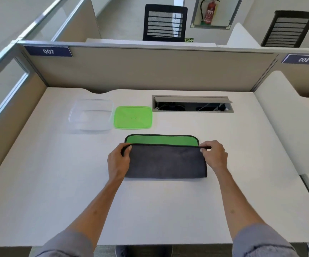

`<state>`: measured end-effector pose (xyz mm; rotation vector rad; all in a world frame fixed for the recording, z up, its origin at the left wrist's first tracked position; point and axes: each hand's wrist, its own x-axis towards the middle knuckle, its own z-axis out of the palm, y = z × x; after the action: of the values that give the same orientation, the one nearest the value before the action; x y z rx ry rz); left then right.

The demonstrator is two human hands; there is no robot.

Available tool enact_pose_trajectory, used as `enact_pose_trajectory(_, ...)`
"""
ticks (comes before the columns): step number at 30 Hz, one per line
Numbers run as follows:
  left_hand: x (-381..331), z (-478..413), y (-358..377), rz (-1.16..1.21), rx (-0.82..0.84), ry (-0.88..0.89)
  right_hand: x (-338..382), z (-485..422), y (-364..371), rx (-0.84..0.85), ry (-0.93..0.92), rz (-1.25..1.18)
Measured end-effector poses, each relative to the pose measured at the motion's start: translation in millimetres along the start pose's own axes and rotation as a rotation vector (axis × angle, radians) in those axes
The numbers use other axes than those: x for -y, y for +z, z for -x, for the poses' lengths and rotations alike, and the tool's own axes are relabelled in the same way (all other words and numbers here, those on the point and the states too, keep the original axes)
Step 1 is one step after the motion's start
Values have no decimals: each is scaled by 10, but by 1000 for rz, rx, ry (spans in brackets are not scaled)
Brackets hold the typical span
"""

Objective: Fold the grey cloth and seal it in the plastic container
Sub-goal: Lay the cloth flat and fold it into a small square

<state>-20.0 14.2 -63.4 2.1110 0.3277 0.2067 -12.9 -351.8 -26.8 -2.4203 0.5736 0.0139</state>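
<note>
Beige cubicle partitions [150,71] close off the far and left sides of our white worktop [57,182]; blue number plates reading 007 [48,51] and 008 [303,59] sit on the top rail. Beyond them we see two black mesh chairs [165,23] and a red fire extinguisher [210,13] in a wall recess.

On the far half of the worktop stands a clear plastic container [91,115], open and with nothing in it. Just to its right, close beside it, lies the green lid [133,117], flat. Right of the lid, a cable tray [192,104] is sunk into the surface, its flap raised.

Near the front edge the surface is bare between our forearms, and wide bare stretches run to left and right of the cloth. A strip of bare worktop separates the cloth from the lid.

Grey cloth [165,161] lies at centre, folded over on itself: grey face up, a band of its green underside showing along the far edge, fold line toward us. Our left hand [118,161] pinches the upper layer's far left corner; our right hand [213,154] pinches the far right corner, thumb and forefinger closed on the black hem. Container and lid sit beyond and to the left of both hands.
</note>
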Motion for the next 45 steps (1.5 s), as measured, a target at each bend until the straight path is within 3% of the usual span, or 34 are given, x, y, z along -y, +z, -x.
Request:
enact_pose_trajectory(13,142,-803,366,-65,11,-130,67,-839,425,29,94,-59)
enact_pose_trajectory(26,243,-1008,585,-173,20,-232,-19,-1034,642,9,141,-62)
enact_pose_trajectory(30,222,-909,639,-285,5,-129,-57,-947,748,-69,85,127)
enact_pose_trajectory(34,175,-603,767,-473,-4,46,-46,-606,906,-179,-106,279)
enact_pose_trajectory(39,167,-199,985,-558,174,230,76,-114,1228,-1,-357,385)
enact_pose_trajectory(45,206,-80,1011,-641,247,257,-4,86,1314,111,-331,436)
